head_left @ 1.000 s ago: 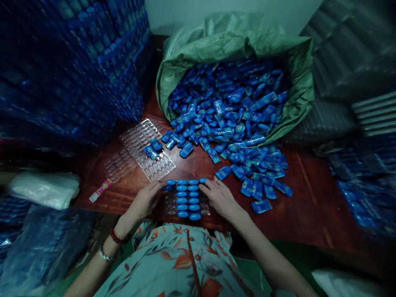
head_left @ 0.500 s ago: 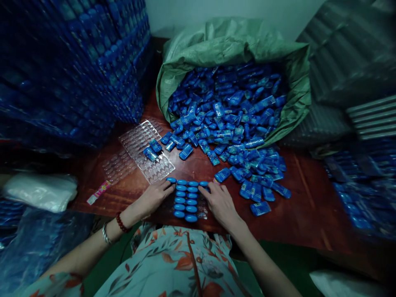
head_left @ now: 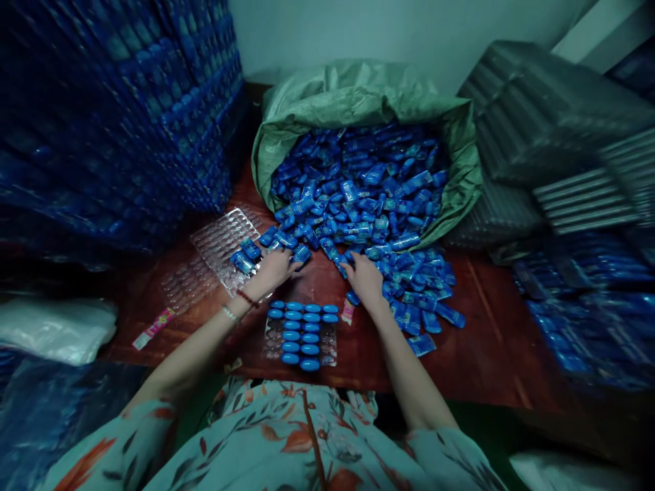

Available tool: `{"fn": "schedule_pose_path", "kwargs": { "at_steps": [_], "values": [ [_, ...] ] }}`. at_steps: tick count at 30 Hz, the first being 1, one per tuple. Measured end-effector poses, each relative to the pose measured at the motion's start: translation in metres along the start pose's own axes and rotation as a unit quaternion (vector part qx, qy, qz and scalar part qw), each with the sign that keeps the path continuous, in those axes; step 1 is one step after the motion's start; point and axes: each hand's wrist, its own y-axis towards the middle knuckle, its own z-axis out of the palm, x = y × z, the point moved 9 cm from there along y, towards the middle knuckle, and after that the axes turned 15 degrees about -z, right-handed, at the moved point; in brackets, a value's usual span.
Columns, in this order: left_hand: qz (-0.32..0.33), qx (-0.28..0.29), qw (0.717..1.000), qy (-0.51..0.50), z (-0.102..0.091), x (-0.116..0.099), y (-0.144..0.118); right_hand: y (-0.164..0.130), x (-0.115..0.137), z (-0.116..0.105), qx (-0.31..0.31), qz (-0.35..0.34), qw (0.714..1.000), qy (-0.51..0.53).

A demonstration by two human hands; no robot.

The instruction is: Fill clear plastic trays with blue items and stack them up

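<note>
Red-brown counter (head_left: 491, 341); green sack (head_left: 358, 102) spilling blue packets (head_left: 368, 198); both hands at the pile's near edge, left hand (head_left: 271, 269) and right hand (head_left: 364, 276) curled onto packets, grip unclear; part-filled blister tray (head_left: 301, 334) lies behind them, nearer the body, long axis front-to-back.

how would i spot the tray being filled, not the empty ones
Start at the green sack spilling blue packets; come down the red table to its near edge. The tray lies there between the forearms, alone holding neat rows of blue pieces.
</note>
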Motion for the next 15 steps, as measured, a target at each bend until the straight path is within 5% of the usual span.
{"fn": "schedule_pose_path", "kwargs": {
  "at_steps": [4, 9, 12, 15],
  "values": [
    [-0.014, 0.04, 0.998, 0.038, 0.02, -0.017, 0.023, 0.021, 0.011, 0.024, 0.103, -0.015, 0.994, -0.024],
    [0.027, 0.043, 0.998, -0.029, 0.0, 0.002, 0.001, -0.008, -0.012, 0.01, 0.007, -0.015, 0.984, 0.175],
    [0.073, -0.016, 0.987, -0.145, -0.039, 0.033, -0.041, -0.058, -0.03, -0.001, -0.042, 0.027, 0.922, 0.385],
    [0.063, -0.042, 0.98, -0.186, -0.06, 0.074, -0.09, -0.108, -0.02, -0.004, -0.037, 0.033, 0.865, 0.499]
  ]
}}
